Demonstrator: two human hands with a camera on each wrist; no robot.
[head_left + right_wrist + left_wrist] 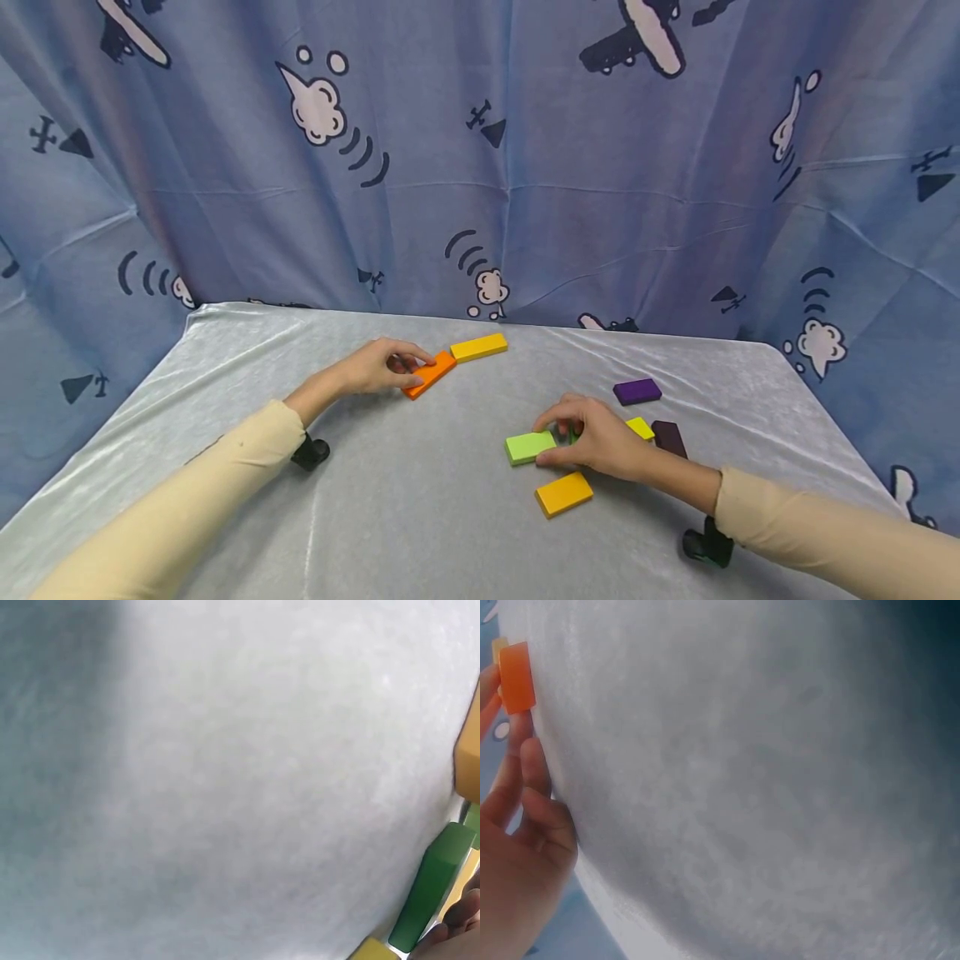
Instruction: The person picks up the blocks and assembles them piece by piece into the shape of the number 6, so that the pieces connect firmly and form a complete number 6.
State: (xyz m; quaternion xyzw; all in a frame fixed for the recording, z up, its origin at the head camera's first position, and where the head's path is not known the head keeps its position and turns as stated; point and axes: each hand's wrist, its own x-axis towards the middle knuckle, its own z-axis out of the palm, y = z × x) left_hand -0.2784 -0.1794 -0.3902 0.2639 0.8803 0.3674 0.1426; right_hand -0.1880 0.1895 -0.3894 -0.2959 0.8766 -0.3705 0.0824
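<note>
My left hand (pixel 380 367) pinches an orange block (pixel 431 375) between thumb and fingers at the table's far left. The block's far end meets, or nearly meets, a yellow block (pixel 480 347). In the left wrist view the orange block (pixel 517 677) shows upright at the fingertips. Nearer the middle, my right hand (pixel 592 437) pinches a light green block (pixel 529 447) by its right end. A dark green block (pixel 433 889) lies under that hand, mostly hidden in the head view. Just in front of the hand is an amber block (pixel 564 494).
Right of my right hand lie a purple block (pixel 637 392), a bright yellow block (pixel 641 427) partly covered by the hand, and a dark brown block (pixel 669 439). A pale velvety cloth (pixel 405 517) covers the table. Behind it hangs a blue patterned curtain (pixel 435 167).
</note>
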